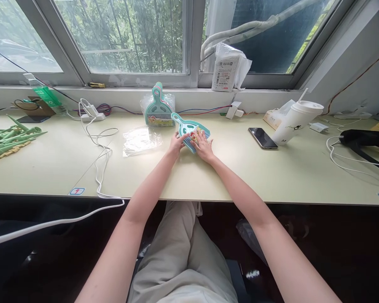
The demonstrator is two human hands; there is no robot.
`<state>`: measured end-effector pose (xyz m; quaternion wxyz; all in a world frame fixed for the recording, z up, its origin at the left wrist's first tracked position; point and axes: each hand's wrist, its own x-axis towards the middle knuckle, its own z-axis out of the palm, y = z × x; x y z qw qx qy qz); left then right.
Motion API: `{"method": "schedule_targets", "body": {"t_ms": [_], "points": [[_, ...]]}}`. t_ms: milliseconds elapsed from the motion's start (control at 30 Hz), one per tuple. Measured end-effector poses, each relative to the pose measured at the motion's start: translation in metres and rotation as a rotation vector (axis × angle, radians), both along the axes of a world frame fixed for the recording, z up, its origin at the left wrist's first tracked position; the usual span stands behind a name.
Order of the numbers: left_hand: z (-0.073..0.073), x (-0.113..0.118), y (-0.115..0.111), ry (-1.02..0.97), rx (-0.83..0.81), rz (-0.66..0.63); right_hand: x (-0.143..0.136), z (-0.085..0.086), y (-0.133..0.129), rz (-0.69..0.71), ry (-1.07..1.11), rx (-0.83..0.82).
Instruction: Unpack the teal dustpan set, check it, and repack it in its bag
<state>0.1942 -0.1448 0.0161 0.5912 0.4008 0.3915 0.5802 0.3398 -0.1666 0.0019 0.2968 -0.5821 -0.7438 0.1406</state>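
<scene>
A small teal dustpan (185, 125) with a grey-blue brush set and a colourful label card is tilted above the desk in front of me. My left hand (177, 143) is closed on its lower left side. Across the label card lies my right hand (203, 148), fingers stretched out and pressed to the front. Behind them, a stack of similar dustpans (158, 103) in clear wrapping leans against the wall under the window. A crinkled clear plastic bag (142, 140) is flat on the desk to the left of my hands.
White cables (102, 155) run over the desk's left side, past a power strip (93, 114). Green folded strips (9, 141) lie far left. To the right are a phone (262, 138), a tall white cup (296, 122), a tissue pack (276, 118) and a black strap (363, 143).
</scene>
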Motion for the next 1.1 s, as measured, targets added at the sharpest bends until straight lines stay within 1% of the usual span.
{"method": "schedule_targets", "body": {"t_ms": [133,233,433,567,700,867,933,967,1100], "points": [[0.003,-0.002,-0.001,-0.041,-0.012,0.014,0.007,0.006,0.001,-0.046,0.106,0.089],[0.005,-0.002,-0.001,-0.07,0.008,-0.006,0.011,0.009,0.002,-0.066,0.138,0.079],[0.003,-0.002,0.0,-0.053,0.005,-0.006,0.01,0.005,0.004,0.003,0.021,-0.03],[0.001,-0.002,0.001,-0.044,-0.013,-0.002,0.009,0.006,0.002,0.062,-0.052,-0.033],[0.0,-0.002,0.001,-0.031,-0.004,0.0,0.012,0.009,0.001,0.139,-0.056,-0.045],[-0.002,-0.005,0.003,-0.027,0.0,-0.007,0.016,0.011,0.002,0.139,-0.059,-0.046],[-0.004,-0.006,0.005,-0.046,0.03,-0.016,0.016,0.01,0.003,0.105,-0.024,-0.043],[-0.005,-0.006,0.006,-0.054,0.047,-0.02,0.016,0.01,0.004,0.066,0.017,-0.031],[-0.005,-0.006,0.007,-0.057,0.082,-0.022,0.017,0.003,0.01,-0.201,0.258,0.058]]}}
